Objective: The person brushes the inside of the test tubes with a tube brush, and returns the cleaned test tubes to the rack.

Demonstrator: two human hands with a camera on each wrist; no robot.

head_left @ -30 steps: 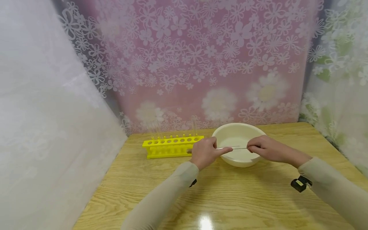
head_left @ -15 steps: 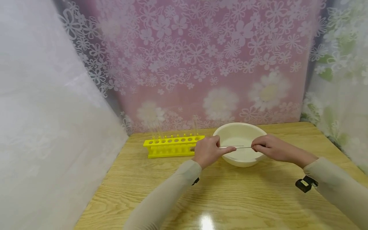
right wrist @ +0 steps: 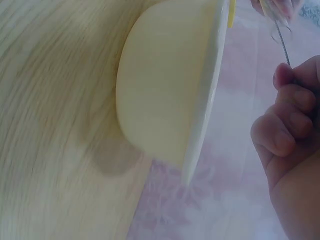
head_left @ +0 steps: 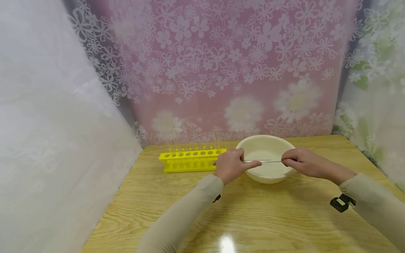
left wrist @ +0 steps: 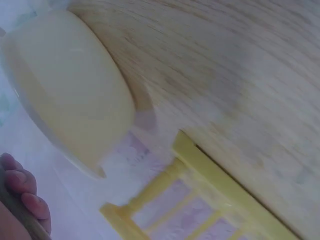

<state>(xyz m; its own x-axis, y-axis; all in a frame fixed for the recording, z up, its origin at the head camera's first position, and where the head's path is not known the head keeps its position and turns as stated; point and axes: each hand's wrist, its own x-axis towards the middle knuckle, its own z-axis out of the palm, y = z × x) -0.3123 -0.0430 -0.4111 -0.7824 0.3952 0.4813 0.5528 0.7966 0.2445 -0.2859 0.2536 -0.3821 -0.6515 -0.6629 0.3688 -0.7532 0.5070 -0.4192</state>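
From the head, our left hand grips a glass test tube, mouth toward three o'clock; there our right hand pinches a thin wire along its axis, above the cream basin. At nine, the yellow rack holds clear tubes. Left wrist: rack at five. Right wrist: wire enters the tube.

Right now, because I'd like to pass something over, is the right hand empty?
No, the right wrist view shows the right hand pinching the end of a thin rod between thumb and finger.
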